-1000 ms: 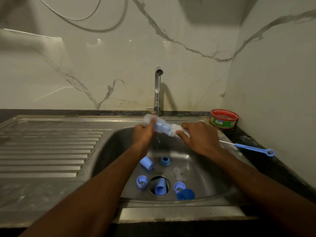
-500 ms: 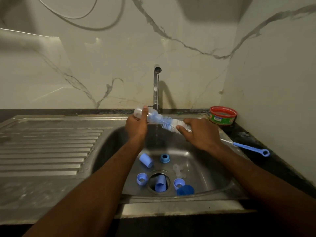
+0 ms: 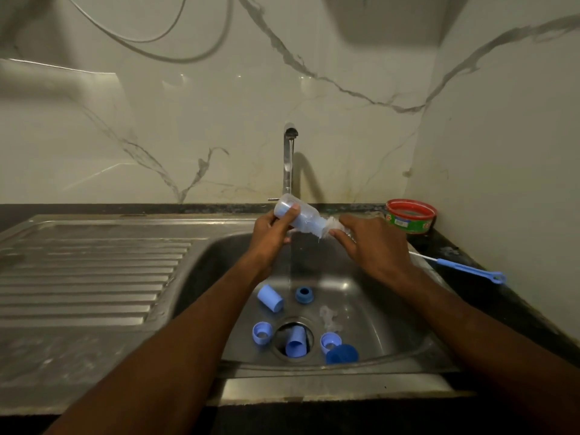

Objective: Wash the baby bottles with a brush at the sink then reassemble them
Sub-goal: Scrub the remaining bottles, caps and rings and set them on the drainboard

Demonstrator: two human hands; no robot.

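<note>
While the bottle [image 3: 296,217] is gripped at its base by the left hand [image 3: 270,235] over the sink [image 3: 392,324], its long axis is tilted mouth-down toward the right hand [image 3: 372,246], whose fingers are pinched on the brush [image 3: 333,226].

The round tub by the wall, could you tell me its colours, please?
Red rim with a green label band, seen in the head view.

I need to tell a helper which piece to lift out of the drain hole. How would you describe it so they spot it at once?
Start at the steel sink under the running tap and look down to the round drain opening in the basin floor. The piece is the light blue cap lying inside that opening. The other blue parts all rest on the basin floor around it.
</note>
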